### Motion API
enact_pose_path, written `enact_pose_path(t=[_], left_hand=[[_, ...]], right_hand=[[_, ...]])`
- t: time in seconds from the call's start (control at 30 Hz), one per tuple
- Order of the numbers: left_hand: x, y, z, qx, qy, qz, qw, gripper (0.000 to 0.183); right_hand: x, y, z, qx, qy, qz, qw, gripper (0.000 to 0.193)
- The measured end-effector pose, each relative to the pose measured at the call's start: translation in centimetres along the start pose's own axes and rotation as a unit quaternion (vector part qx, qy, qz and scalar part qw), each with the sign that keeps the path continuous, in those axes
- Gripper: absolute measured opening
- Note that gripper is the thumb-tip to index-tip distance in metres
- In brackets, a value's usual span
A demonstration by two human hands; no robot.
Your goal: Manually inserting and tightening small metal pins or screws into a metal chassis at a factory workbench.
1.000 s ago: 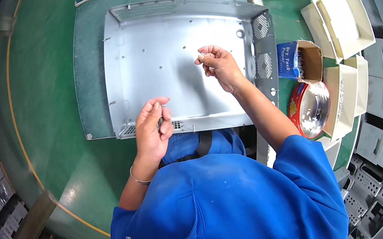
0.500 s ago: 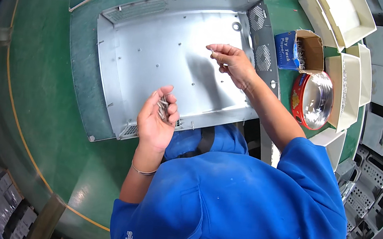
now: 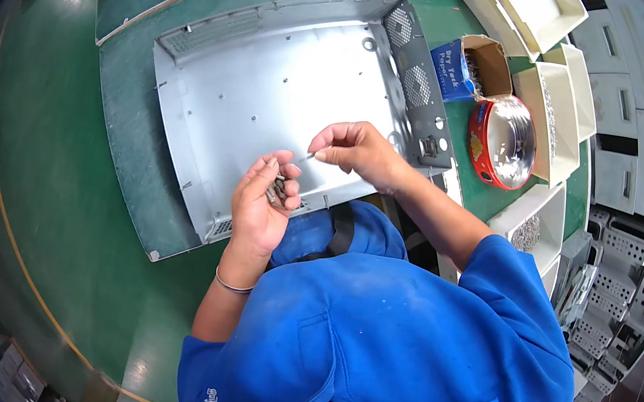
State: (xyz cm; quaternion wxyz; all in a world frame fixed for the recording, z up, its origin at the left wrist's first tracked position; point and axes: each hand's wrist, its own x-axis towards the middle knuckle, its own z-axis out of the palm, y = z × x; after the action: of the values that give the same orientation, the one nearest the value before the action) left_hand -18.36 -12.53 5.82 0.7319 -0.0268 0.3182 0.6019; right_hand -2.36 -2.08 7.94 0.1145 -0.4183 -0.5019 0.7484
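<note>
At mtl. tray (image 3: 304,92), hands (image 3: 262,207) (image 3: 361,157), held cyl. pcs (image 3: 279,188)

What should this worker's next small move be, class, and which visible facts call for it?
Probably, the right grip should carry its thin piece to a small stud on the sheet-metal chassis. It pinches that piece, the left grip cups several small metal pins, and similar studs dot the chassis floor.
</note>
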Motion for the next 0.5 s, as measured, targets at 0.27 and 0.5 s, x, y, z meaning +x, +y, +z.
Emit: enact_pose_path(t=[0.27, 0.5], left_hand=[[0.1, 0.5, 0.2, -0.122, -0.059, -0.076, 0.988, 0.047], [-0.3, 1.7, 0.2, -0.177, -0.076, -0.056, 0.98, 0.047]], right_hand=[[-2.5, -2.0, 5.5, 0.001, 0.038, -0.162, 0.986, 0.007], [-2.6, -0.7, 6.7, -0.256, 0.181, -0.215, 0.925, 0.017]])
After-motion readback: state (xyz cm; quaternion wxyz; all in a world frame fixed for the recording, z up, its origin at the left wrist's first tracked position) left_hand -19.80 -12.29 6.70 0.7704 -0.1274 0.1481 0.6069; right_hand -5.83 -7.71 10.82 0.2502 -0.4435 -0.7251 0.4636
